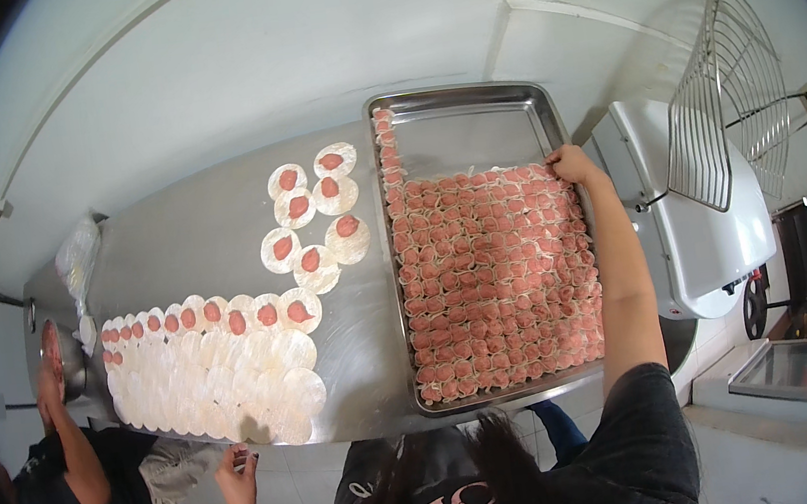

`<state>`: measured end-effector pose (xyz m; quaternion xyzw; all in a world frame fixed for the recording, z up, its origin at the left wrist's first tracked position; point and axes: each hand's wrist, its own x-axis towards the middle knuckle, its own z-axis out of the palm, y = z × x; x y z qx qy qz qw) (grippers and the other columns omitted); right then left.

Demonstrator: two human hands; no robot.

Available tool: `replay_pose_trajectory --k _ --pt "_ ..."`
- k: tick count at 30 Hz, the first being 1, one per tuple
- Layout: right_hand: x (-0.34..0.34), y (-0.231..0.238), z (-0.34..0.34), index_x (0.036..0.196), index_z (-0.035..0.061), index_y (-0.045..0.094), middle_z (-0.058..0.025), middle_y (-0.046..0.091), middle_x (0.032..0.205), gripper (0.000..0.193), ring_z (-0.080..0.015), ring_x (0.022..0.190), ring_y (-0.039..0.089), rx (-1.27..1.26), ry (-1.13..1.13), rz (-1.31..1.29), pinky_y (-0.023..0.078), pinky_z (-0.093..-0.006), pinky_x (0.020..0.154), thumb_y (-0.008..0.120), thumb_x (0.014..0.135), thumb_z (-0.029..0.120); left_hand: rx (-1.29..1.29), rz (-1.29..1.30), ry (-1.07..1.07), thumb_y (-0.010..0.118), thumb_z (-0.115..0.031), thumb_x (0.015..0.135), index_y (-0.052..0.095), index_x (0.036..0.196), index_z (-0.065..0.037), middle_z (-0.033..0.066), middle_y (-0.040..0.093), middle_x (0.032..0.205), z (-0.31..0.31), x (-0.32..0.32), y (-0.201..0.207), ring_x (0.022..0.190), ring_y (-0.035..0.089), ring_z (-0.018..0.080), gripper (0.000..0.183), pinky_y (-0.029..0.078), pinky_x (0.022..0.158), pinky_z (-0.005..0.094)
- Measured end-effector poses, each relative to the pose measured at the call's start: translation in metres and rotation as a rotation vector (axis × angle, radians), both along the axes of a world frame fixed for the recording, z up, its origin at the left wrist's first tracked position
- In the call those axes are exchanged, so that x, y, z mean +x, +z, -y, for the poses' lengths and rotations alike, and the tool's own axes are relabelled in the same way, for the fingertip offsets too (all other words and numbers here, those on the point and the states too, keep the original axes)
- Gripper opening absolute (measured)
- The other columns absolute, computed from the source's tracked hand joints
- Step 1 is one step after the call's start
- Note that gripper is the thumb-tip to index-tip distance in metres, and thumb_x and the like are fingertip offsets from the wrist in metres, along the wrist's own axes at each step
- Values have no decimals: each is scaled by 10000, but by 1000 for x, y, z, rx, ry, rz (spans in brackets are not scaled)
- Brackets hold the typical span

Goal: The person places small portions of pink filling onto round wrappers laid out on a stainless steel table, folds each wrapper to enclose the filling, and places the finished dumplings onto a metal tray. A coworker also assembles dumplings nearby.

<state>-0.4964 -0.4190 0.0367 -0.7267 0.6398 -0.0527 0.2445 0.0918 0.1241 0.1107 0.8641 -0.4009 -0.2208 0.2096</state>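
My right hand reaches over the metal tray, its fingers pinched around an open-topped meat dumpling at the right end of the farthest full row. Close rows of pink-filled dumplings fill the near part of the tray, and a single column runs up its left side. By the table's front edge, my left hand hangs with curled fingers; nothing shows in them. Just beyond it lie overlapping round wrappers, the far row topped with pink filling. Several filled wrappers lie beside the tray.
At the left, a co-worker's hand is at a metal bowl of pink filling. A plastic bag lies behind it. Right of the tray stand a white appliance and a wall-mounted wire rack.
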Motion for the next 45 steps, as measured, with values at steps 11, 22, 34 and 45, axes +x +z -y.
replay_pose_trajectory --k 11,22,34,45 --pt "209 25 -74 1051 51 677 -181 675 980 285 -330 869 660 -309 185 524 516 -390 782 566 788 46 -151 -93 -2 660 -21 805 632 990 31 128 675 864 10 14 -12 780 670 190 194 528 645 286" --pt "410 -26 -222 863 17 645 -206 655 885 226 -385 829 636 -194 -124 198 496 -447 728 678 734 200 -251 -249 -32 638 -6 809 645 1022 23 101 684 901 24 21 -12 772 651 146 215 528 675 257" --pt "394 -54 -227 1118 -18 486 -153 581 1063 286 -296 986 621 323 -751 1661 528 -420 880 472 850 83 -245 -582 -393 590 -57 893 624 1082 -5 50 661 965 66 17 -36 889 614 109 199 521 763 255" --pt "384 0 -359 1101 -14 493 -134 593 1101 217 -247 1012 621 618 -710 1873 525 -385 894 430 915 78 -344 -1422 -133 476 -113 953 502 1260 -10 82 542 1203 136 -46 -67 1062 565 159 324 489 898 291"
